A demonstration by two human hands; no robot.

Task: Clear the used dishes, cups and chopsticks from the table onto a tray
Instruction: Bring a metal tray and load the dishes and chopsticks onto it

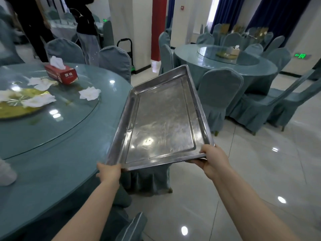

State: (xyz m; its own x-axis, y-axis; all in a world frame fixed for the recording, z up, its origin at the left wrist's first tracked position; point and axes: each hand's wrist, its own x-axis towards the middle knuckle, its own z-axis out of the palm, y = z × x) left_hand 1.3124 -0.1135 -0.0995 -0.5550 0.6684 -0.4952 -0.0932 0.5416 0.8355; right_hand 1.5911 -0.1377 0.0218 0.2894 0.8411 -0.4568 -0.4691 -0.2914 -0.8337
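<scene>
Tray (161,119) right of table (52,153)

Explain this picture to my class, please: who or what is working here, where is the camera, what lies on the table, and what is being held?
No machine is at work here: these are a person's two bare arms. The single picture comes from a camera worn on that person's head, looking forward and down, so you see what they see.

The left hand and the right hand each grip a near corner of a metal tray, which has nothing in it and is held beside the round table.

On the table sits a glass turntable. On it lie a red tissue box, a gold plate and several crumpled white napkins. No cups or chopsticks show in this view.

Behind are covered chairs, a second table, and people standing far left.
</scene>
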